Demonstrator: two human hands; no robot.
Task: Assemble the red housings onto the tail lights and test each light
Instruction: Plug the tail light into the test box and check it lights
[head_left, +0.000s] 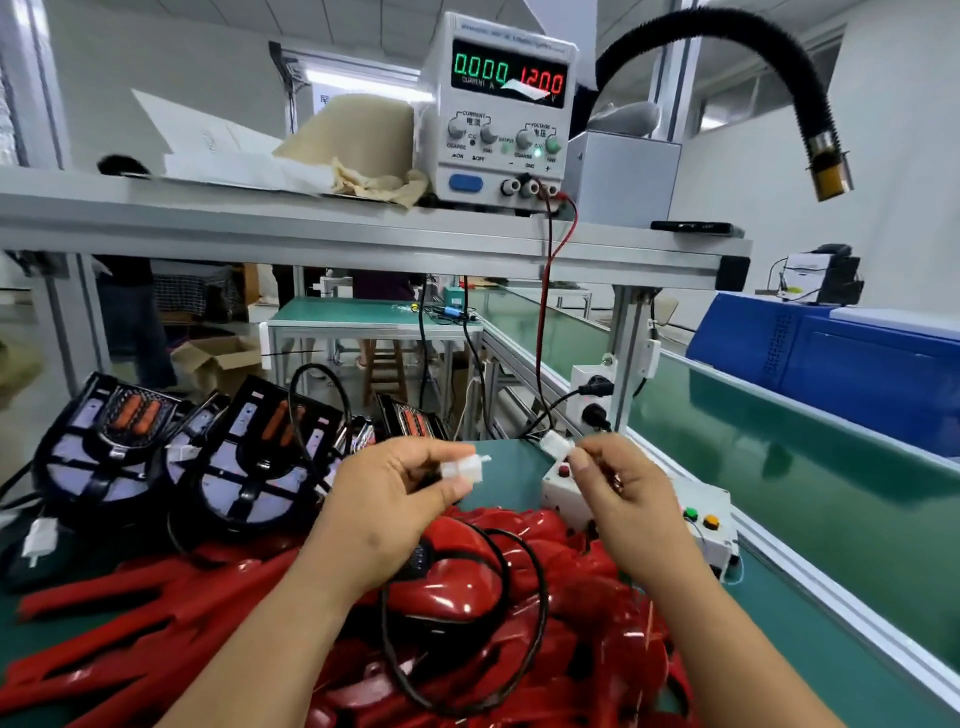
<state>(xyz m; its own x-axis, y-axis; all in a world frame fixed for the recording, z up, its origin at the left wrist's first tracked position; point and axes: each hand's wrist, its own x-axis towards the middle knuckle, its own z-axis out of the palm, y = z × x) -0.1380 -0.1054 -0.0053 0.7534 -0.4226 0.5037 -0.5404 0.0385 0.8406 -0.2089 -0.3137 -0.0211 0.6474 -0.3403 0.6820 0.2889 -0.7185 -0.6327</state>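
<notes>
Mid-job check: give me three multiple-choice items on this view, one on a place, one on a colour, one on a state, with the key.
1. Where does the power supply stand?
A) on the green conveyor belt
B) on the upper shelf
C) on the floor

2. What colour are its voltage digits?
A) green
B) blue
C) red

3. How are the two white connectors?
A) plugged together
B) apart, held separately
C) both lying on the bench

Key:
1 B: it sits on the grey shelf above the bench.
2 C: the 12.00 reads red, beside a green 0.000.
3 B: the left hand pinches one and the right hand the other, with a gap between them.
</notes>
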